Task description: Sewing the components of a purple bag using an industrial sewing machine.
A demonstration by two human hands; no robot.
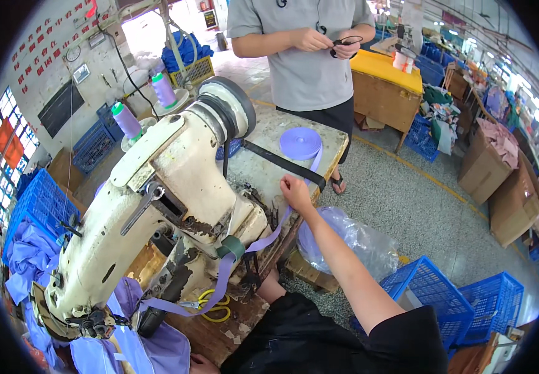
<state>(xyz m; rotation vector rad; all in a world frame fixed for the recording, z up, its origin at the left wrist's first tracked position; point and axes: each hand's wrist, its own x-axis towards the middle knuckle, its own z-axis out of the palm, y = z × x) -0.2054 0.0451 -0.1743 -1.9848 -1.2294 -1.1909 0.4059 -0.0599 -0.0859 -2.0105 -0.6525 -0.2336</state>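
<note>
My right hand (pixel 296 192) is closed at the far edge of the sewing table, with the purple ribbon tape (pixel 275 237) running through its grip. From a flat purple tape roll (pixel 300 144) the strip passes my fingers, goes by a dark green guide (pixel 231 248) on the industrial sewing machine (pixel 176 162), and ends near the needle area at lower left. Only a small part of my left hand (pixel 203 364) shows at the bottom edge, beside purple fabric (pixel 138 349); its fingers are hidden. Yellow-handled scissors (pixel 216 306) lie under the tape.
Two purple thread cones (pixel 126 120) stand behind the machine. A person in a grey shirt (pixel 310 65) faces the table, holding a thin black cable. Blue crates (pixel 428 299) and a clear plastic bag (pixel 357 240) are at my right. Cardboard boxes (pixel 512 193) stand farther off.
</note>
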